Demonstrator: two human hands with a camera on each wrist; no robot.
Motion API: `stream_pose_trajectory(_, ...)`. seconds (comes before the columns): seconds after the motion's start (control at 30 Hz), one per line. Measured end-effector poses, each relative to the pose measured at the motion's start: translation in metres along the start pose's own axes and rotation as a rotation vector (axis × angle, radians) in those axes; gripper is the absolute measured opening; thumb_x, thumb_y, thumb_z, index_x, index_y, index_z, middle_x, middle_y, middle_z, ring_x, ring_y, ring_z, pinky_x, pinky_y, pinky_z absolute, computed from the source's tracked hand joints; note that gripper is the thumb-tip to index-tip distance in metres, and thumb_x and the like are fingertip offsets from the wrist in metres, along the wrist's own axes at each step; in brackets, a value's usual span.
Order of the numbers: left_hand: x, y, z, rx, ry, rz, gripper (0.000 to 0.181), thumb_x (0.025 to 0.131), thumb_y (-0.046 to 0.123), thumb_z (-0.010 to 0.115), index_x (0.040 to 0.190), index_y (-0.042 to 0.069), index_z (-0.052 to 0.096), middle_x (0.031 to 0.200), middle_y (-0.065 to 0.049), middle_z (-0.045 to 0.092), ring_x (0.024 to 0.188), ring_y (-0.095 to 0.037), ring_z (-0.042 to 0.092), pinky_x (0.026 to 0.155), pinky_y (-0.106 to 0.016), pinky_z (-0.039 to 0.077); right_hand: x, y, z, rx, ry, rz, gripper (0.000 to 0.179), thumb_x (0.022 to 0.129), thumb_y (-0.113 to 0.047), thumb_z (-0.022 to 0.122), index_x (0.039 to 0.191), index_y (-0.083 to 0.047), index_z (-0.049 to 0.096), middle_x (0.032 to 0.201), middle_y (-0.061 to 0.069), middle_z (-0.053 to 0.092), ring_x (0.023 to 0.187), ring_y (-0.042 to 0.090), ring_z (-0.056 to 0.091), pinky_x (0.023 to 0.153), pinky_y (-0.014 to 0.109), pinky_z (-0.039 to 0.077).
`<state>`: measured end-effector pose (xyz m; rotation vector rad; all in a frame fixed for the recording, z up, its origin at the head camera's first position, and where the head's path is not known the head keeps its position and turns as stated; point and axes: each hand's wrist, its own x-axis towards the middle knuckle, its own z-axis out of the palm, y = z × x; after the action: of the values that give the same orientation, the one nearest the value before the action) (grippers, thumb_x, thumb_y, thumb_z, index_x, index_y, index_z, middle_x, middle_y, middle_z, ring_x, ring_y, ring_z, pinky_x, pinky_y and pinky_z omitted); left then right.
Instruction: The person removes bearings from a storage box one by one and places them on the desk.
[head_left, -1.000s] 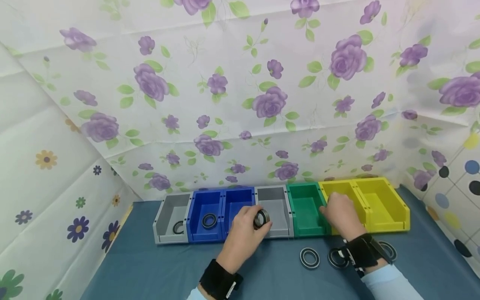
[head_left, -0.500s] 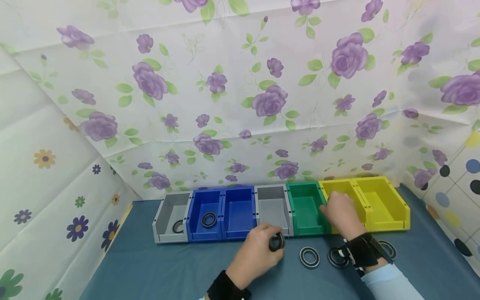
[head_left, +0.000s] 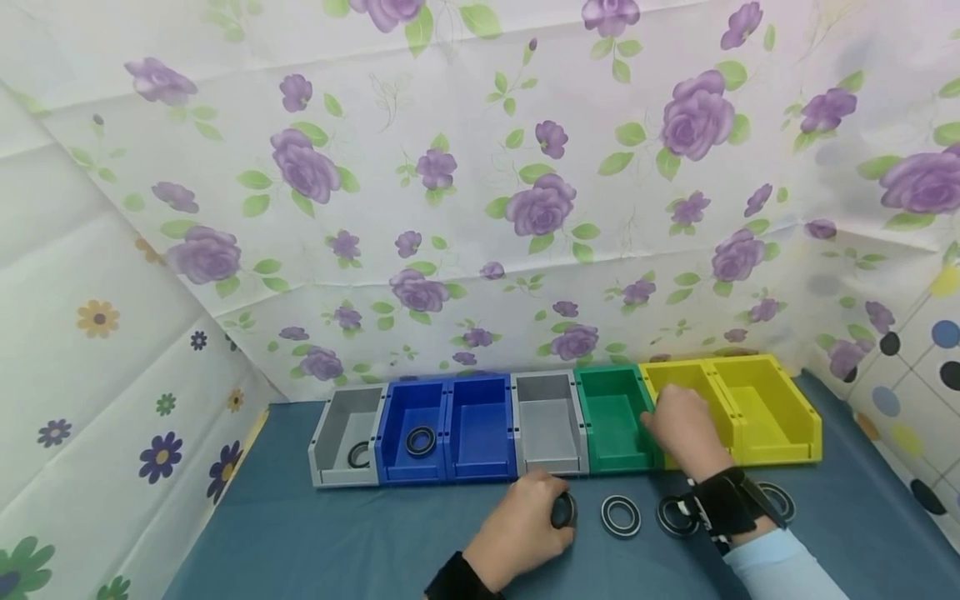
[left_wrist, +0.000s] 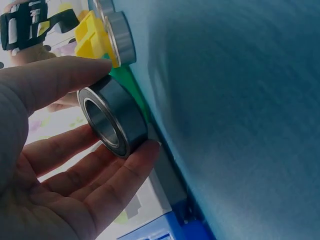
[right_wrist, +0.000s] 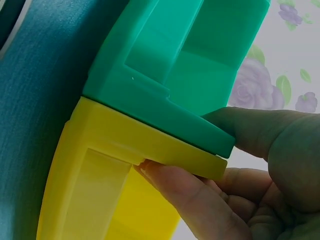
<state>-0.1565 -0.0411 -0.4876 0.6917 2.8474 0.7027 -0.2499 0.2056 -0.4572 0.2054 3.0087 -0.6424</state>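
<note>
Between thumb and fingers my left hand (head_left: 527, 525) holds a ball bearing (left_wrist: 115, 116), a dark steel ring with a wide bore, tilted on edge just in front of the grey bin (head_left: 549, 429). My right hand (head_left: 686, 429) pinches the adjoining side walls of the green bin (right_wrist: 135, 100) and the yellow bin (right_wrist: 110, 165), thumb inside the green one and fingers inside the yellow. On the table to the right of the left hand lies a bearing (head_left: 620, 517). Another bearing (head_left: 675, 517) is partly covered by the right wrist strap, as is a third bearing (head_left: 777, 500).
A row of bins runs along the back of the blue table (head_left: 315, 542). One bearing (head_left: 420, 442) lies in a blue bin (head_left: 401, 400), another bearing (head_left: 360, 455) in the leftmost grey bin (head_left: 337, 477). Behind the bins rises a flowered sheet (head_left: 465, 208).
My left hand has come back from the bins toward the front and right, lowering the bearing near the table. The right hand has stayed on the bin walls.
</note>
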Motion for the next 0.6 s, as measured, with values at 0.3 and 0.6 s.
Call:
stream_pose_trajectory(0.3, 0.0031, 0.0015, 0.0069, 0.029, -0.056, -0.031, 0.042, 0.07, 0.023, 0.079, 0.109, 0.019, 0.066, 0.101, 0.004, 0.061, 0.084, -0.002, 0.054, 0.066, -0.02, 0.049, -0.0008, 0.002, 0.0016, 0.009, 0.006, -0.011, 0.027, 0.086, -0.022, 0.065, 0.077, 0.002, 0.061, 0.062, 0.01, 0.055, 0.053, 0.02, 0.052, 0.044, 0.026, 0.04)
stream_pose_trajectory(0.6, 0.0048, 0.0046, 0.0082, 0.09, -0.057, 0.005, 0.037, 0.068, 0.021, 0.079, 0.104, 0.019, 0.068, 0.095, 0.005, 0.061, 0.08, 0.0, 0.054, 0.066, -0.019, 0.049, -0.0008, 0.0006, -0.0002, 0.02, -0.008, 0.0, 0.026, 0.086, -0.022, 0.065, 0.079, 0.002, 0.063, 0.064, 0.011, 0.056, 0.054, 0.02, 0.052, 0.045, 0.026, 0.04)
